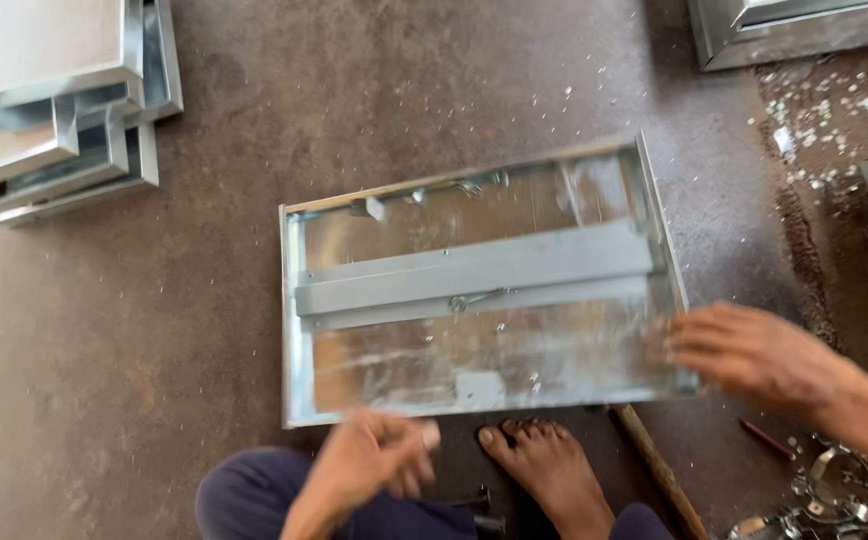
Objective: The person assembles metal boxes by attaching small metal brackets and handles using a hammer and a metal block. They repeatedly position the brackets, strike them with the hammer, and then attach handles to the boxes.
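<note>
Right hand (754, 352) on metal tray (299, 300) edge

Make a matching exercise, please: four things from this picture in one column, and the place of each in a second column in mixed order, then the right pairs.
Things:
1. stack of metal trays
2. wooden handle
3. open metal tray
4. red pencil

Places:
A. middle of the floor, the right hand on its right edge
B. top left corner
C. near the right forearm, on the floor
D. beside the bare foot, running to the bottom edge

Pairs: 1-B, 2-D, 3-A, 4-C
</note>
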